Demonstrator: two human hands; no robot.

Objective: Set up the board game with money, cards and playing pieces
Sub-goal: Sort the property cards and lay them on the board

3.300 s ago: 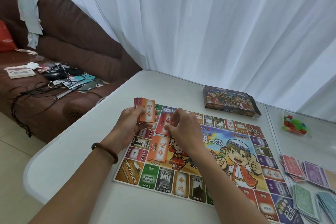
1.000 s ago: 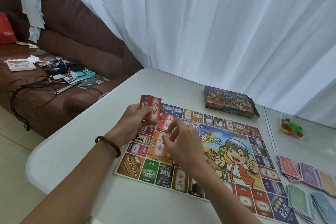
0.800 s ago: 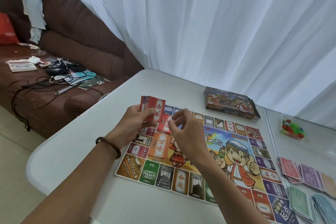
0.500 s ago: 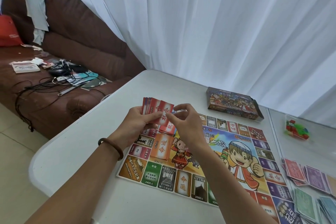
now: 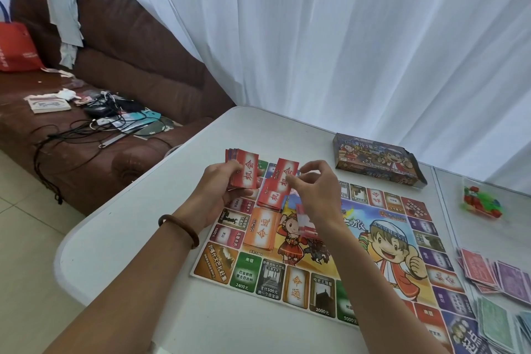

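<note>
Over board (image 5: 247, 270) far-left corner | left hand (image 5: 218, 192) clamped on red deck (image 5: 247, 174) | right hand (image 5: 319, 195) pinches one red card (image 5: 287, 174) above red pile (image 5: 270, 198) | risk: careless drop skews pile or lands it on nearer orange pile (image 5: 260, 230).

**Glossy paper, matt tabletop**

The red cards (image 5: 248, 174) and game board (image 5: 385, 241) are gleaming as glossy printed paper on a smooth, matt table (image 5: 143, 224). The sofa (image 5: 135, 46) is showing creased leather; the curtain (image 5: 344, 37) is hanging as sheer cloth.
</note>
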